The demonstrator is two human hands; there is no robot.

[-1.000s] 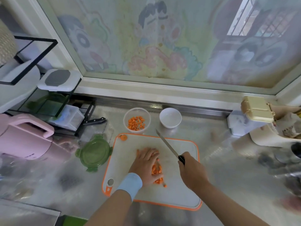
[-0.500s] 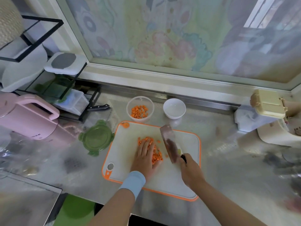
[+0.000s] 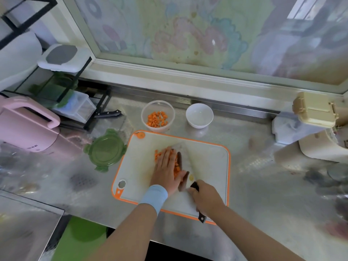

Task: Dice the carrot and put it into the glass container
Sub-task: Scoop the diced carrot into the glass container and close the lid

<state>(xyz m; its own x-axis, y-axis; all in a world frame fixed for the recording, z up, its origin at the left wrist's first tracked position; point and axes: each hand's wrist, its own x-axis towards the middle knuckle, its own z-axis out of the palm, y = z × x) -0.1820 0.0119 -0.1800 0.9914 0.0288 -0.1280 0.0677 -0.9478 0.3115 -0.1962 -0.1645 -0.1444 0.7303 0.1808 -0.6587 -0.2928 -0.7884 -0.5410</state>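
Note:
A pile of diced carrot (image 3: 176,167) lies on the white, orange-rimmed cutting board (image 3: 211,162). My left hand (image 3: 165,170) rests flat over the pile with fingers straight, hiding much of it. My right hand (image 3: 205,198) grips the black handle of a knife (image 3: 185,161), whose wide blade lies close against the right side of the pile, blurred by motion. Behind the board stands the round glass container (image 3: 157,115), holding several carrot dice. One carrot slice (image 3: 140,135) sits at the board's far left corner.
A white bowl (image 3: 199,115) stands right of the container. A green lid (image 3: 106,150) lies left of the board, a pink appliance (image 3: 24,125) and black rack (image 3: 75,95) farther left. Beige and white appliances (image 3: 312,125) crowd the right. The counter edge runs just below the board.
The knife went from raised over the board to down beside the carrot pile, blade turned flat-side up. My left hand stayed over the dice, shifting slightly toward the board's middle.

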